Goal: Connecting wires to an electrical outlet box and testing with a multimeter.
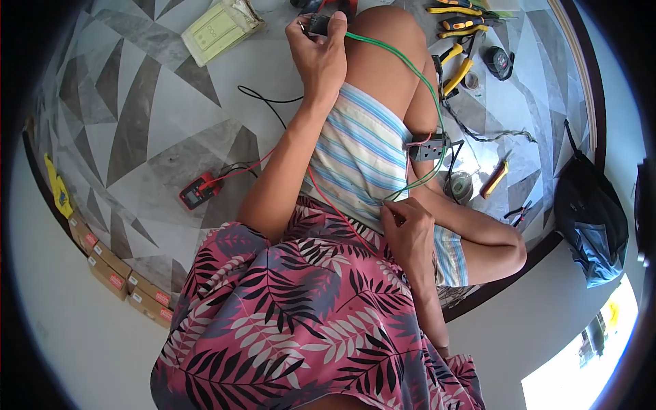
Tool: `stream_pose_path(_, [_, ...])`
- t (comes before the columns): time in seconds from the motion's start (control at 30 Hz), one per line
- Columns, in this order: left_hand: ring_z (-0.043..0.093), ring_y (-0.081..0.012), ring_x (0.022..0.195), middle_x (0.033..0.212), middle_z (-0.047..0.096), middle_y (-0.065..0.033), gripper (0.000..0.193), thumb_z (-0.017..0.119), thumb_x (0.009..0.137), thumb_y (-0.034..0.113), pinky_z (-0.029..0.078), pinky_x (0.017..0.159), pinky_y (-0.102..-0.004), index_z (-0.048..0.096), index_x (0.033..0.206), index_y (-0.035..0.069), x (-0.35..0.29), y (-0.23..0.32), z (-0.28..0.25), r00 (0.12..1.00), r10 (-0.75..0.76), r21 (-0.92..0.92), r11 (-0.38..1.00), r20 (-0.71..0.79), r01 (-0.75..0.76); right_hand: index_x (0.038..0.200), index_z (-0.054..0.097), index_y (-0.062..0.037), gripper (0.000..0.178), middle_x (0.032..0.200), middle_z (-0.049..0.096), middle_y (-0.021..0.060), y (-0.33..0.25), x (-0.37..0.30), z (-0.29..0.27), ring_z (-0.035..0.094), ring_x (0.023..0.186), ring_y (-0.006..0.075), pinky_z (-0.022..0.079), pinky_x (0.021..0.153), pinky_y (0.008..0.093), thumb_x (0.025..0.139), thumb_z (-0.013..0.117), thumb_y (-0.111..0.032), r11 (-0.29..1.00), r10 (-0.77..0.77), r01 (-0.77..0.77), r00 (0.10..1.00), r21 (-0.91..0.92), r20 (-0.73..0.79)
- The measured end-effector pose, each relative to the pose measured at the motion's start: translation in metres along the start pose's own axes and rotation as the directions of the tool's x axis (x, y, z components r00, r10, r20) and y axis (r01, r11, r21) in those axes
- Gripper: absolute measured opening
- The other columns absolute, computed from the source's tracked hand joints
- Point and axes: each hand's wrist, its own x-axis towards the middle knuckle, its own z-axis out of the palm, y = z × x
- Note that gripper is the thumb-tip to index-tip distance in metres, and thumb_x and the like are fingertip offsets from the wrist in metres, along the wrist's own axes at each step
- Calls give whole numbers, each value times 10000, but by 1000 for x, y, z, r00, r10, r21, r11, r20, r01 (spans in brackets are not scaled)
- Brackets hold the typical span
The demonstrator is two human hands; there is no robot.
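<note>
My left hand (320,58) is closed around a small black block-shaped part (320,25) above my bent knee. A green wire (393,51) leaves that part, arches over my leg and curves back toward my lap. The fingers of my right hand (410,236) are pinched together near the wire's lower end, at the hem of my patterned shirt. A black outlet box (429,147) with slots and a thin red wire rests by my leg, beside the green wire. A red lead (328,198) crosses my lap; its end near my right hand is hidden.
A red multimeter (199,191) lies on the tiled floor at the left. A pale green package (220,31) is at the far left. Yellow-and-black pliers (458,76), a black tape measure (498,63), a yellow-handled tool (495,180) and small cutters (519,213) lie right. Cardboard boxes (109,266) line the left wall.
</note>
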Motion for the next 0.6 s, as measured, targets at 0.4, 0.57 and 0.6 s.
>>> stream_pose_path(0.4, [499, -119, 853, 991, 527, -51, 477, 756, 896, 258, 467, 747, -288, 455, 1177, 17, -5, 1, 13, 993, 94, 27, 995, -72, -92, 848, 721, 58, 189, 732, 708, 104, 32, 4, 15, 639, 682, 121, 509, 650, 294, 862, 717, -131, 973, 147, -149, 989, 177, 26])
stream_pose_path(0.57, [584, -220, 821, 979, 583, -132, 436, 708, 921, 218, 499, 760, -375, 430, 1169, -7, -4, 7, 6, 998, 22, 24, 999, -66, -20, 809, 676, 64, 216, 659, 609, 18, 32, 6, 13, 519, 620, 66, 411, 556, 256, 911, 685, -126, 926, 220, -257, 963, 276, 157])
stream_pose_path(0.6, [580, -214, 814, 979, 582, -129, 430, 704, 926, 213, 497, 755, -371, 426, 1169, -8, -4, 9, 4, 998, 2, 17, 1000, -55, -1, 803, 668, 63, 223, 649, 592, 11, 31, 6, 13, 498, 608, 61, 389, 544, 252, 917, 684, -128, 933, 201, -240, 966, 269, 163])
